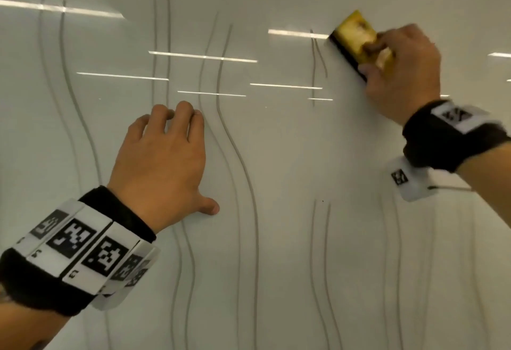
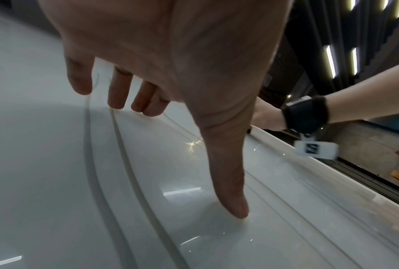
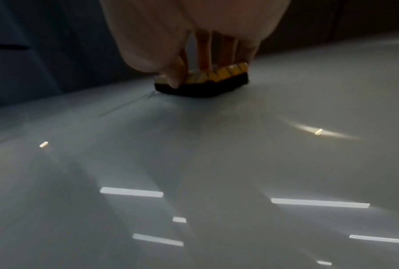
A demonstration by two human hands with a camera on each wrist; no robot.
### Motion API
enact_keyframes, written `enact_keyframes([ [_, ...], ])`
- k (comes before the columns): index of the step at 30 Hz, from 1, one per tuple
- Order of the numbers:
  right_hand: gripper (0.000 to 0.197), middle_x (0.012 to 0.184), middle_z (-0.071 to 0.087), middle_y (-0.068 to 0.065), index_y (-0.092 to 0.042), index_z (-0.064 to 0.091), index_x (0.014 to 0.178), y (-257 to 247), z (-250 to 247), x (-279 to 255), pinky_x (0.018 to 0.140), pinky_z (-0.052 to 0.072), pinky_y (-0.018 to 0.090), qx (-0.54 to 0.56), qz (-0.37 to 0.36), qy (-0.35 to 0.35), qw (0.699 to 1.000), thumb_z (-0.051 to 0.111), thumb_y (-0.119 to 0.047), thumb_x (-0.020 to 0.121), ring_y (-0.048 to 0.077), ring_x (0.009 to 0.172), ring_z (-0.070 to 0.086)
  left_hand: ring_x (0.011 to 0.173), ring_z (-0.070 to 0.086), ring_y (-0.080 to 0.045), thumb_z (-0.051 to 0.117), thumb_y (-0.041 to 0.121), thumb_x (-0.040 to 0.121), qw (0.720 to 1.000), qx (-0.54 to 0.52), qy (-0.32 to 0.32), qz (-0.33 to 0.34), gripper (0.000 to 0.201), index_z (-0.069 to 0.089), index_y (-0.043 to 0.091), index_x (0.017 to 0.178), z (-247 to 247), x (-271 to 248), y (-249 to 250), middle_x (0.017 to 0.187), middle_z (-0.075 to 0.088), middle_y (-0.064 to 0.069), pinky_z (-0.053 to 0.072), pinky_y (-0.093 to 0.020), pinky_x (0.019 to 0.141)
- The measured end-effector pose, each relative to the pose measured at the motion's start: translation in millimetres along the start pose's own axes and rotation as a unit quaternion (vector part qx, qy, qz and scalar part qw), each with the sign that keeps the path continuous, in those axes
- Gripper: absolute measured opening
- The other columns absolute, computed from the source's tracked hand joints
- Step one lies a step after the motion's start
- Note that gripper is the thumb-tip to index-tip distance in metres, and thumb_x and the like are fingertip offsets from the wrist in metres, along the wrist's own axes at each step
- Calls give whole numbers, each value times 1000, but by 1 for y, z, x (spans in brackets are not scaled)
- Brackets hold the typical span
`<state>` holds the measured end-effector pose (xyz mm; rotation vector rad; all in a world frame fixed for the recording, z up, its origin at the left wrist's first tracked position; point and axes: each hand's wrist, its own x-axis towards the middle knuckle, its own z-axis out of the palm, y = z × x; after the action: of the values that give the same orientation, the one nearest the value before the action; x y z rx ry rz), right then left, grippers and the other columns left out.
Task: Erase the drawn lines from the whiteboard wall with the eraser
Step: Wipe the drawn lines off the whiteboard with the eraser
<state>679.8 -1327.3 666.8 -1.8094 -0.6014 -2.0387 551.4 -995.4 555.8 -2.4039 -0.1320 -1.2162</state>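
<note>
A glossy whiteboard wall point(image 1: 290, 156) fills the head view, crossed by several grey wavy vertical lines point(image 1: 240, 156). My right hand point(image 1: 401, 73) grips a yellow eraser point(image 1: 359, 42) with a black felt base at the upper right and presses the felt against the board. A short remnant of a line point(image 1: 313, 73) lies just left of the eraser. In the right wrist view the eraser point(image 3: 203, 81) sits flat on the board under my fingers. My left hand point(image 1: 166, 161) rests spread on the board at centre left, fingertips and thumb point(image 2: 237, 209) touching the surface, holding nothing.
Ceiling lights reflect as bright bars point(image 1: 203, 57) across the board. Fainter lines point(image 1: 320, 266) run down the lower right part. In the left wrist view the board's edge point(image 2: 331, 167) shows, with a dark slatted room beyond it.
</note>
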Motion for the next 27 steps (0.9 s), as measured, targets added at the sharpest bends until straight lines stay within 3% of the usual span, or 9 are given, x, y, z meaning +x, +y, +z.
enact_keyframes([
  [3, 27, 118, 58, 19, -13, 65, 107, -21, 8, 2, 87, 44, 40, -15, 43, -15, 999, 63, -27, 84, 41, 103, 58, 123, 38, -34, 70, 90, 42, 1000, -7, 1, -1, 141, 35, 4, 148, 0, 0, -1, 138, 38, -9, 40, -49, 104],
  [8, 19, 119, 64, 17, -10, 72, 105, -73, -12, -137, 76, 48, 41, 37, -167, -147, 974, 67, -16, 87, 38, 87, 56, 130, 32, -32, 67, 92, 48, 1000, -14, -17, 0, 141, 24, 7, 151, -3, 0, 1, 142, 29, -7, 31, -49, 115],
  [10, 19, 121, 66, 16, -10, 73, 104, -65, -18, -120, 77, 48, 40, 34, -227, -186, 955, 70, -12, 85, 36, 87, 55, 132, 29, -31, 66, 92, 51, 1000, -9, -16, 0, 139, 19, 8, 151, -4, 0, 2, 141, 23, -5, 26, -49, 119],
  [12, 21, 116, 65, 19, -10, 71, 104, -51, -8, -64, 80, 46, 43, 7, -193, -147, 970, 66, -14, 84, 40, 92, 56, 134, 27, -30, 65, 92, 53, 1000, -11, -13, 1, 137, 17, 9, 151, -4, 1, 3, 142, 20, -4, 23, -50, 120],
  [15, 24, 117, 61, 17, -15, 67, 106, -36, 2, 28, 88, 46, 43, -19, 10, -38, 999, 67, -25, 84, 44, 103, 59, 140, 22, -30, 66, 89, 57, 1000, -30, -11, -1, 138, 9, 10, 155, -2, 0, 1, 148, 16, -4, 17, -51, 123],
  [18, 24, 119, 58, 16, -13, 66, 109, -64, 10, 17, 84, 42, 38, -30, 65, -56, 996, 68, -24, 87, 41, 104, 57, 147, 15, -29, 66, 88, 60, 998, -59, 1, 14, 139, 3, 12, 158, 2, -3, -6, 157, 10, -4, 12, -53, 124],
  [23, 19, 123, 65, 14, -13, 73, 106, -124, 1, -124, 78, 48, 41, 52, -209, -169, 962, 68, -16, 87, 37, 88, 58, 142, 26, -35, 72, 90, 46, 994, -82, 63, 20, 143, 26, 11, 156, 3, -24, -54, 154, 29, -9, 28, -52, 120],
  [25, 20, 125, 66, 14, -13, 74, 107, -121, 1, -119, 77, 52, 42, 57, -267, -187, 944, 68, -16, 88, 37, 88, 58, 144, 24, -36, 73, 90, 41, 997, -72, 34, 0, 148, 23, 11, 156, 2, -29, -78, 156, 25, -10, 27, -50, 120],
  [27, 23, 123, 66, 16, -13, 74, 108, -110, 9, -79, 80, 50, 44, 31, -241, -164, 956, 67, -18, 87, 40, 92, 59, 146, 22, -35, 74, 90, 38, 998, -63, 3, -10, 154, 19, 11, 158, 5, -31, -92, 158, 22, -10, 25, -48, 121],
])
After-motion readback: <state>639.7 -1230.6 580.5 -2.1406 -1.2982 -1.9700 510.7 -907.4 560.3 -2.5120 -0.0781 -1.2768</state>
